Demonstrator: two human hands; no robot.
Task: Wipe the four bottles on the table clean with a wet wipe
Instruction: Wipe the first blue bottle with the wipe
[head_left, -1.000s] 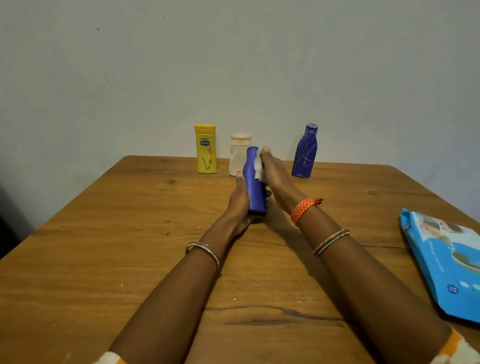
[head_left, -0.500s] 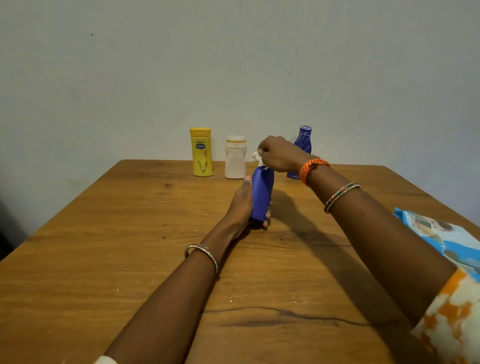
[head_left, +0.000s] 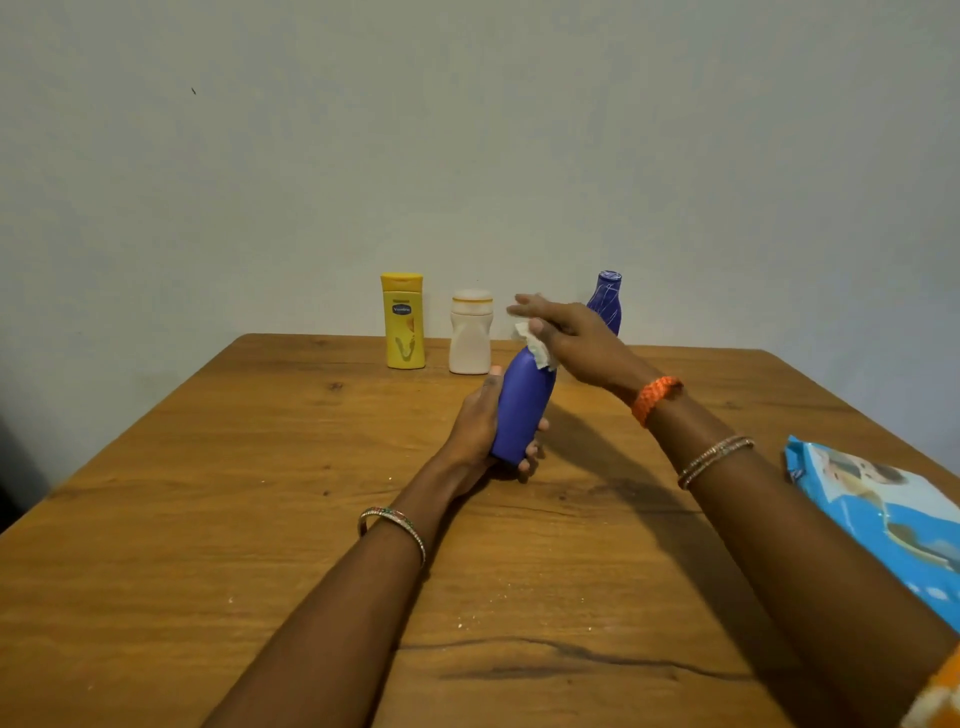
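Between the two hands, above the middle of the wooden surface (head_left: 208, 519), a plain blue bottle (head_left: 522, 410) is held with its top leaning away from the person and slightly to the right. The left hand (head_left: 480, 423) grasps its lower body: the thumb lies up the left side, and the fingers (head_left: 535, 451) curl round the base, their tips showing at the bottle's right edge. The right hand (head_left: 569, 338) comes in from the right and covers the bottle's top. A crumpled white wet wipe (head_left: 535, 347) is pressed against the neck and shoulder under its thumb and palm, while the other fingers of that hand stretch out straight to the left, past the bottle. Whether the wipe is pinched or only pressed by the flat of the hand cannot be told.

Beyond the fingers, at the far edge of the surface by the wall, three more bottles stand upright in a row. A yellow bottle (head_left: 403, 322) stands farthest left, a white bottle (head_left: 470, 332) with an orange ring under its cap stands just beside it, and a patterned dark blue bottle (head_left: 607, 301) stands farther right, partly hidden behind the right hand. Well to the right of the right wrist, at the surface's right edge, lies a blue wet wipe pack (head_left: 883, 525), flat and cut off by the picture's border.
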